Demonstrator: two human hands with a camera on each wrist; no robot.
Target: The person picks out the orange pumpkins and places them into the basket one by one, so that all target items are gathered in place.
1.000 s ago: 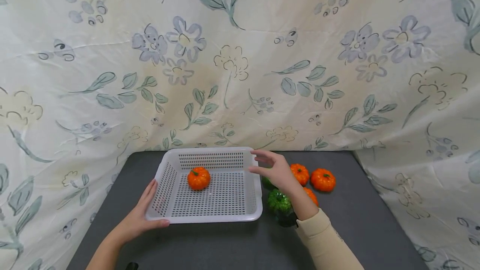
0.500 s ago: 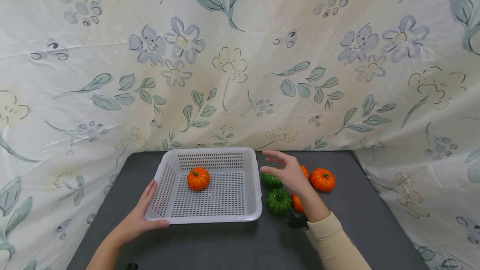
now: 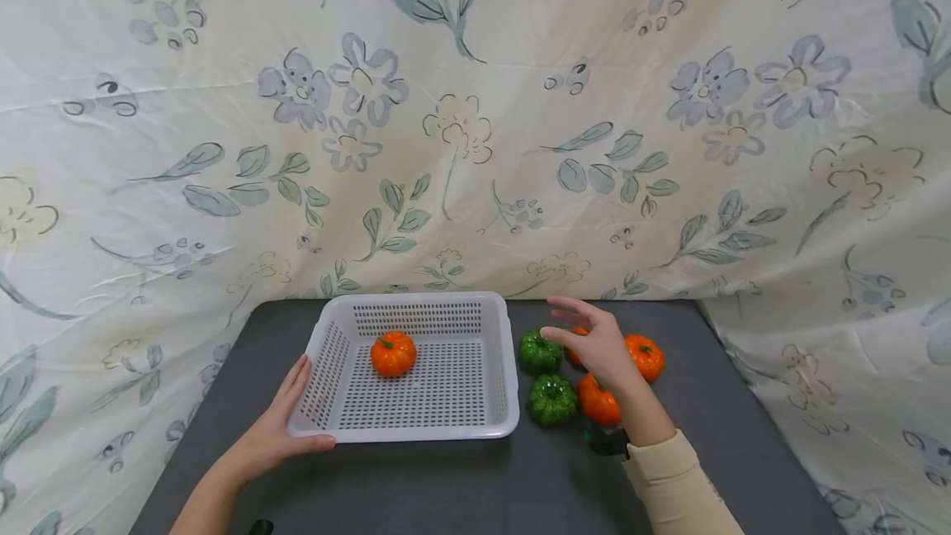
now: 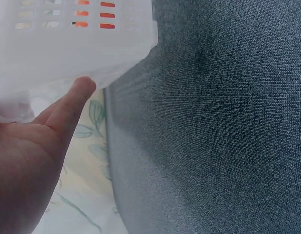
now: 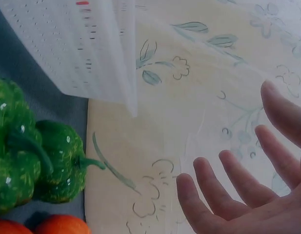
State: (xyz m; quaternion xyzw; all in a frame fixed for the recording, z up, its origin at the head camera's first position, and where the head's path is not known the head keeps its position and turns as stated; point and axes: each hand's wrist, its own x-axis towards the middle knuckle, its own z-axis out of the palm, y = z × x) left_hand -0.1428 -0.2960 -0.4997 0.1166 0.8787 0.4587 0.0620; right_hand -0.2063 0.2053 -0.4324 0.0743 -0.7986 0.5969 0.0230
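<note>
A white perforated plastic basket [image 3: 423, 434] holds one small orange pumpkin [image 3: 393, 354]. My left hand [image 3: 276, 428] rests against the basket's left side, fingers straight along the outer wall and thumb at the front corner; the left wrist view shows a fingertip [image 4: 84, 84] on the wall. My right hand [image 3: 598, 343] hovers right of the basket with spread, slightly bent fingers and holds nothing. Below and around it are two green ribbed pumpkins [image 3: 540, 352] and several orange ones, including a near orange pumpkin [image 3: 598, 400] and a right one [image 3: 645, 357], partly covered by the hand.
The dark grey cloth-covered table [image 3: 416, 485] reaches back to a floral curtain [image 3: 475, 188]. Black wrist gear [image 3: 607, 441] shows beside the right forearm. In the right wrist view, green pumpkins [image 5: 60, 163] sit near the basket wall [image 5: 99, 58].
My right hand has moved right, away from the basket's right rim to over the pumpkins, uncovering the green ones. The left hand, basket and pumpkin inside have stayed put.
</note>
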